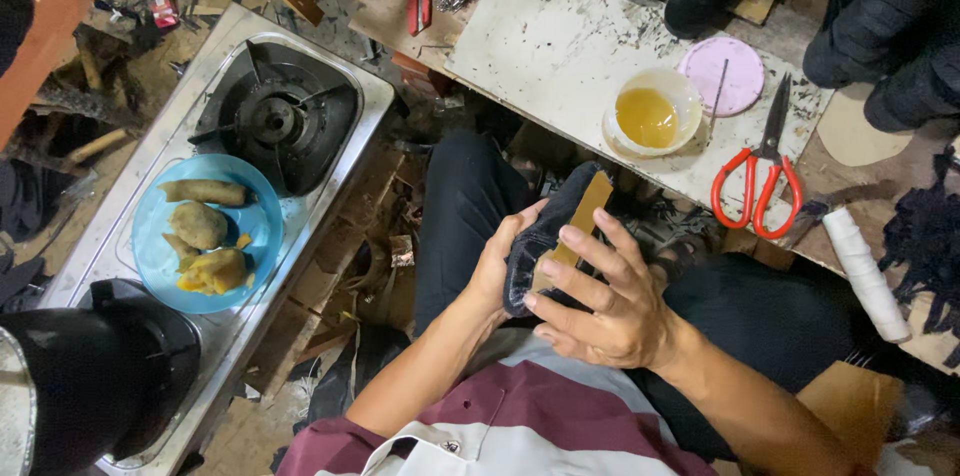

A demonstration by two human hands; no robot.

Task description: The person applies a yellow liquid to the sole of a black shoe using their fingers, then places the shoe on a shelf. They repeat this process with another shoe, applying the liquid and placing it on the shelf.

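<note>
Striped maroon-and-white cloth of the person's shirt [520,416] filled the bottom edge. Just above it, over the lap, both hands held a dark, soft shoe upper [545,236] with a stiff tan insole [580,221] showing inside. Left hand [500,261] cupped it from behind, fingers wrapped and clamped on the dark material; right hand [605,306] lay across its front, fingers spread slightly and pressing on it.

Beyond, a scuffed, whitish board surface [540,46] carried a round white tub of amber glue [650,114], a flat pink lid [722,74] and red-handled scissors [765,171]. A white thread spool [862,271] lay near them. To the left stood a steel gas stove [270,126] bearing a glossy blue plate [150,266] of lumpy cooked tubers.
</note>
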